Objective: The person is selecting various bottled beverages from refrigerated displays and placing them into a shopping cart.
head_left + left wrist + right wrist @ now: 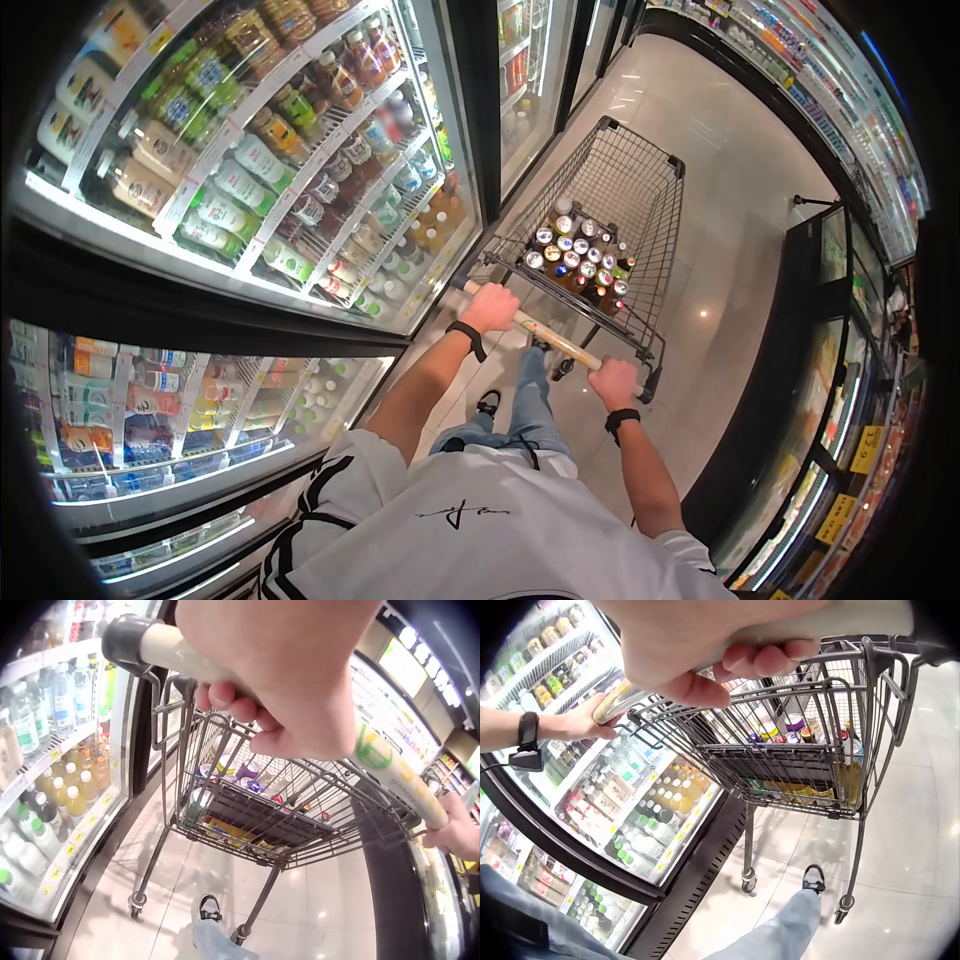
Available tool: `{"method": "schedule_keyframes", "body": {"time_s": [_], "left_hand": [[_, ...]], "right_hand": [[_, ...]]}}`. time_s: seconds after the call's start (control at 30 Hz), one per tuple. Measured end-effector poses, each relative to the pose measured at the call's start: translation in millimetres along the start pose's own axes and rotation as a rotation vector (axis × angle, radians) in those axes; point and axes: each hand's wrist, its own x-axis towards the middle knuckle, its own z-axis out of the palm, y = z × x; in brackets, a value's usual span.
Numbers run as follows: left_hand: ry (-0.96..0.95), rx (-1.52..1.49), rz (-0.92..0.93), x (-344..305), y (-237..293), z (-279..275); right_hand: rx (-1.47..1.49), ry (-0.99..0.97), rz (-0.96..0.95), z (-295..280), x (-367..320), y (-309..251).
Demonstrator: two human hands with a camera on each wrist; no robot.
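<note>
A wire shopping cart [640,185] stands ahead of the person, with several cans and bottles [580,250] grouped in its near end. Its pale handle [552,340] runs across in front of the body. The left hand [490,308] grips the handle near its left end; in the left wrist view the fingers of the left hand [277,682] curl under the bar. Toward the other end, the right hand [614,384] grips the same bar, and in the right wrist view the right hand [705,645] has its fingers wrapped beneath it.
Lit glass-door coolers [300,170] full of bottles line the left side, close to the cart. A black-edged chilled case [770,400] curves along the right, with yellow price signs [866,449]. Pale tiled floor [735,220] lies between them. A shoe [489,402] shows behind the cart.
</note>
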Motion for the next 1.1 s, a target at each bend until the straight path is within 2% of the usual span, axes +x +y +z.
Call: {"method": "schedule_keyframes", "body": {"time_s": [0.2, 0.27, 0.4, 0.43, 0.57, 0.67, 0.77, 0.9, 1.1], "left_hand": [[-0.005, 0.041, -0.025, 92, -12, -18], [-0.058, 0.049, -0.051, 125, -16, -14], [-0.034, -0.039, -0.069, 192, -31, -21], [-0.119, -0.029, -0.094, 205, -26, -34], [-0.108, -0.046, -0.141, 268, -36, -52], [-0.116, -0.046, -0.160, 304, -44, -57], [-0.094, -0.066, -0.188, 339, -49, -65], [-0.090, -0.096, -0.236, 374, -57, -76], [-0.140, -0.056, -0.255, 402, -62, -82]], "right_hand": [[0.045, -0.007, -0.034, -22, 92, 47], [0.049, -0.025, -0.043, -31, 121, 65], [0.087, 0.005, -0.084, -48, 187, 96], [0.094, 0.000, -0.085, -51, 202, 105], [0.147, -0.009, -0.093, -56, 263, 134], [0.161, 0.025, -0.119, -59, 302, 149], [0.142, -0.045, -0.103, -72, 337, 160], [0.142, -0.002, -0.078, -80, 375, 170], [0.114, -0.047, -0.047, -90, 401, 177]]}}
